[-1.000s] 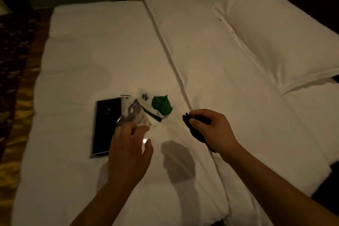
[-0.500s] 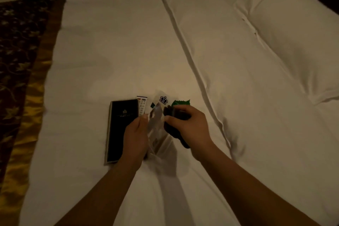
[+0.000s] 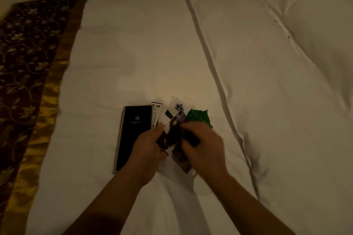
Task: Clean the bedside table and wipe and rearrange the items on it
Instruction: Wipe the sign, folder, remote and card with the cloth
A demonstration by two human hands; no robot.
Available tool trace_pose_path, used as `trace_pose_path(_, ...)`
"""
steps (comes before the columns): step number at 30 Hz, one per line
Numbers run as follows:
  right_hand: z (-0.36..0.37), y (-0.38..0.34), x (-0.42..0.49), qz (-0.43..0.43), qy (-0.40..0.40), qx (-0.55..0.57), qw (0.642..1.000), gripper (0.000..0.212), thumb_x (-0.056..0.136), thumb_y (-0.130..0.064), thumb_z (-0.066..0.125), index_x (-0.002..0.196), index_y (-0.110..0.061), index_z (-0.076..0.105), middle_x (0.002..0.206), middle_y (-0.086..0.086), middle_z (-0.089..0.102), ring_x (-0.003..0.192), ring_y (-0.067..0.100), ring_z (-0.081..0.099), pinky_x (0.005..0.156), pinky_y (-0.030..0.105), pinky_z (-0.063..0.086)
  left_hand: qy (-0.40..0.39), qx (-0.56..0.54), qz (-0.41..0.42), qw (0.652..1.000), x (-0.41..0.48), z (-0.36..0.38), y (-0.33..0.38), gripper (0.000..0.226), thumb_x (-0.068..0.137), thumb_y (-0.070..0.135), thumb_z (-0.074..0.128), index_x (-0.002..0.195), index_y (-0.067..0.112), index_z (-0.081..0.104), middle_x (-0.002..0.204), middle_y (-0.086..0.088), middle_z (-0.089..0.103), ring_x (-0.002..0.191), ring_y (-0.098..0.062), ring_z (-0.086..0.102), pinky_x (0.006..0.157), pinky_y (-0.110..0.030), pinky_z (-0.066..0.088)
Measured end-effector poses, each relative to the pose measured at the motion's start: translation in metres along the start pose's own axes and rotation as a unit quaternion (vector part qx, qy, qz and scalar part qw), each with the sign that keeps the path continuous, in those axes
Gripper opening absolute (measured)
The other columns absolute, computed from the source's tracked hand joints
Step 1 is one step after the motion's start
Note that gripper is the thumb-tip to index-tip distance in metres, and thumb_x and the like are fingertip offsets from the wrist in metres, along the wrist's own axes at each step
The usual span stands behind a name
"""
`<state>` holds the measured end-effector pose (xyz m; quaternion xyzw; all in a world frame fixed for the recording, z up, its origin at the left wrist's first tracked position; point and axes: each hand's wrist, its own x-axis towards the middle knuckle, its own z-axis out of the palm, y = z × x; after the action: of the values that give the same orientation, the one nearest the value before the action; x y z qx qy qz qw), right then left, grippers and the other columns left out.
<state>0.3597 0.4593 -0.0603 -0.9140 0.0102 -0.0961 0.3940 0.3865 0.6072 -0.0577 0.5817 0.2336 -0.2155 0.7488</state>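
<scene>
- Head view: the bedside table itself is out of sight; its items lie on the white bed point(image 3: 133, 59), so clearing seems done, while wiping the pieces and setting them back look to be ahead.
- The left hand point(image 3: 147, 149) pinches a glossy card point(image 3: 174, 131) by its left edge, thumb on top, and tilts it up off the sheet.
- The right hand point(image 3: 202, 147) is curled shut on a dark cloth point(image 3: 191, 139) and presses it to the card's face, which reads as the wiping step.
- Motion blur hides how much of the card is covered.
- A black folder point(image 3: 133, 131) lies flat just left of the hands, a remote control point(image 3: 155, 114) beside it, then a white leaflet point(image 3: 174, 108) and a green leaf-shaped card point(image 3: 199, 118), partly overlapped.
- These look untouched as yet.
- A pillow point(image 3: 321, 34) sits well apart on the right; nothing blocks the hands.
</scene>
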Motion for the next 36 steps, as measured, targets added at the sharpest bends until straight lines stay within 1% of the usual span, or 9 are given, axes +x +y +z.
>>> trace_pose_path(3,-0.005,0.001,0.016,0.074,0.099,0.045,0.991,0.036,0.079,-0.013,0.069,0.113,-0.025,0.067,0.104,-0.007,0.067,0.095,0.007,0.061,0.085,0.022,0.049,-0.014,0.003,-0.017,1.0,-0.003,0.009,-0.008,0.031,0.103,0.03,0.048,0.11,0.013,0.072,0.103,-0.013,0.077,0.099,-0.028,0.073,0.081,-0.041,0.056)
trace_pose_path(7,0.012,-0.015,-0.012,-0.037,-0.043,-0.008,0.998,0.035,0.082,-0.024,0.066,0.116,-0.027,0.065,0.109,-0.006,0.067,0.1,0.009,0.059,0.09,0.013,0.038,0.003,-0.047,-0.031,0.998,-0.003,0.011,-0.014,0.037,0.102,0.027,0.047,0.094,0.013,0.08,0.097,-0.013,0.078,0.088,-0.022,0.076,0.068,-0.033,0.059)
trace_pose_path(9,0.006,-0.002,-0.02,-0.063,-0.083,-0.058,0.993,0.035,0.082,-0.027,0.067,0.117,-0.027,0.065,0.109,-0.006,0.067,0.1,0.01,0.059,0.089,0.017,0.044,0.02,-0.052,-0.031,0.998,-0.003,0.006,-0.014,0.035,0.103,0.028,0.046,0.1,0.012,0.077,0.1,-0.013,0.078,0.089,-0.023,0.076,0.07,-0.036,0.057)
trace_pose_path(14,-0.017,0.033,-0.02,0.094,-0.033,-0.083,0.992,0.032,0.085,-0.024,0.065,0.117,-0.03,0.065,0.108,-0.009,0.062,0.095,0.007,0.057,0.084,0.031,0.055,0.039,0.003,0.002,0.999,-0.002,0.004,-0.015,0.031,0.103,0.033,0.046,0.104,0.017,0.072,0.096,-0.009,0.078,0.091,-0.024,0.076,0.072,-0.039,0.059)
trace_pose_path(20,-0.001,0.011,-0.039,-0.047,-0.122,-0.13,0.983,0.033,0.075,-0.03,0.075,0.107,-0.033,0.069,0.104,-0.011,0.069,0.086,0.012,0.061,0.066,0.02,0.048,0.047,0.012,0.02,0.999,-0.008,0.009,-0.016,0.034,0.102,0.039,0.045,0.108,0.018,0.071,0.097,-0.009,0.079,0.092,-0.024,0.075,0.073,-0.038,0.061)
trace_pose_path(24,-0.009,0.025,-0.036,0.007,-0.136,-0.208,0.969,0.026,0.088,-0.031,0.057,0.113,-0.035,0.065,0.104,-0.008,0.066,0.084,0.014,0.057,0.069,0.028,0.054,0.079,0.05,0.071,0.993,-0.012,0.005,-0.016,0.036,0.101,0.041,0.046,0.096,0.016,0.072,0.087,-0.008,0.078,0.082,-0.023,0.076,0.07,-0.039,0.062)
trace_pose_path(28,-0.001,0.014,-0.053,-0.067,-0.224,-0.213,0.949,0.03,0.09,-0.027,0.055,0.119,-0.03,0.064,0.115,-0.003,0.065,0.096,0.021,0.058,0.076,0.033,0.053,0.101,0.069,0.098,0.988,-0.016,0.003,-0.019,0.039,0.102,0.041,0.046,0.09,0.015,0.072,0.081,-0.009,0.077,0.072,-0.021,0.075,0.059,-0.033,0.058)
trace_pose_path(33,-0.019,0.029,-0.039,-0.01,-0.13,-0.253,0.959,0.028,0.088,-0.025,0.056,0.114,-0.033,0.066,0.1,-0.008,0.068,0.081,0.014,0.055,0.067,0.03,0.053,0.1,0.093,0.118,0.984,-0.02,0.005,-0.02,0.037,0.103,0.038,0.045,0.085,0.017,0.07,0.075,-0.001,0.077,0.067,-0.013,0.074,0.051,-0.025,0.056)
trace_pose_path(36,-0.018,0.028,-0.041,-0.035,-0.163,-0.266,0.949,0.026,0.085,-0.028,0.062,0.111,-0.032,0.068,0.101,-0.007,0.069,0.081,0.014,0.055,0.066,0.027,0.048,0.106,0.093,0.124,0.982,-0.023,0.01,-0.019,0.034,0.103,0.036,0.046,0.087,0.017,0.07,0.076,0.0,0.077,0.067,-0.012,0.074,0.049,-0.021,0.054)
